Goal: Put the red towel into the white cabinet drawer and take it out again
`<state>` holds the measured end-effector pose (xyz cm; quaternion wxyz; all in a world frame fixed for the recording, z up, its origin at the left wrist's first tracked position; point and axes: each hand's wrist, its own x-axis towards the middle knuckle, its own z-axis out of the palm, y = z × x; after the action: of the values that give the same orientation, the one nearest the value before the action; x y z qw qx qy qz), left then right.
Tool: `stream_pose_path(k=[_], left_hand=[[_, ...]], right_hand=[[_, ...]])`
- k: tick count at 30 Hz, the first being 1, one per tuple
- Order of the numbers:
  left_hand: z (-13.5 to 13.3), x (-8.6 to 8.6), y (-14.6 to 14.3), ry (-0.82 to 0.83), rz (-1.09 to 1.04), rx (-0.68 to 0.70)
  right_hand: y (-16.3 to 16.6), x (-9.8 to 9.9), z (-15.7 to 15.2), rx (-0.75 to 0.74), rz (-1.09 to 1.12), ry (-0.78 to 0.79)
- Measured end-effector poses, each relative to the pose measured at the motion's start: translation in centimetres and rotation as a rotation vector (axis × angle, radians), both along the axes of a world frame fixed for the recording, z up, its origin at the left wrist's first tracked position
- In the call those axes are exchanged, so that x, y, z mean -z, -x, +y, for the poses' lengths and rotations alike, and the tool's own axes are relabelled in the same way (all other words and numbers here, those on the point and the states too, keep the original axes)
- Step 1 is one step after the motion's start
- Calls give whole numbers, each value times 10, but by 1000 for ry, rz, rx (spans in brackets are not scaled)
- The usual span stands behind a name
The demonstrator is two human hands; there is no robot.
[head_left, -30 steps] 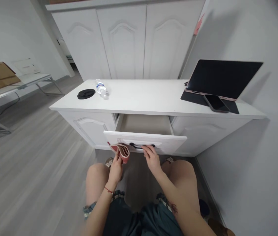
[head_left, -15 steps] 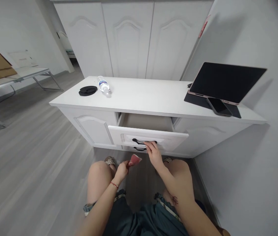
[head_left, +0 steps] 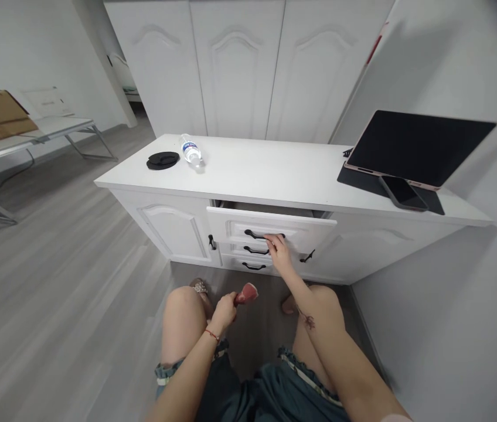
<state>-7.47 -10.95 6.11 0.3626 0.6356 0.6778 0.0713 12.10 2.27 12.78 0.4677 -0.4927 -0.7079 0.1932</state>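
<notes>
Closed around a folded red item, my left hand hangs between my knees; my right hand grips the black handle of the slightly open top drawer. Above, the white countertop bears a phone and, farther back, a bottle.

At the centre of the frame, the drawer is showing plain white, its handle standing out black. Just below, the cloth is showing dusky red with a pale edge, and the bracelet is adding brighter red. Lower down, the shorts are showing dark teal with a pale patterned band near the hems. At upper right, the screen is looking black within a rose-pink rim. At left, the floor is carrying grey wood-grain streaks, while the box is showing brown.
</notes>
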Motion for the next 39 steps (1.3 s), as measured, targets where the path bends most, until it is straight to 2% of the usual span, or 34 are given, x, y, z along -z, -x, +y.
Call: stream_pose_path(k=[7, 14, 23, 27, 29, 31, 33, 36, 39], left_hand=[[-4, -13, -2, 46, -30, -21], [-5, -15, -2, 39, -39, -11], [-6, -20, -4, 57, -7, -5], [-9, -20, -5, 92, -23, -17], [-11, -18, -6, 95, -27, -31], [-12, -13, -6, 83, -25, -32], [-13, -7, -6, 72, -12, -11], [-11, 1, -6, 77, 44, 46], [-7, 5, -7, 83, 122, 102]], right_hand=[[-4, -2, 25, -44, -15, -32], [-7, 2, 49, -66, 25, 3], [-8, -7, 49, -71, 7, 90], [-3, -9, 29, -40, -69, 67], [-1, 1, 7, 8, -153, 29], [-1, 20, -20, -5, -242, 50], [-3, 44, -47, -111, -303, 145], [-4, 76, -78, -319, -383, 378], [-2, 92, -93, -492, -434, 481]])
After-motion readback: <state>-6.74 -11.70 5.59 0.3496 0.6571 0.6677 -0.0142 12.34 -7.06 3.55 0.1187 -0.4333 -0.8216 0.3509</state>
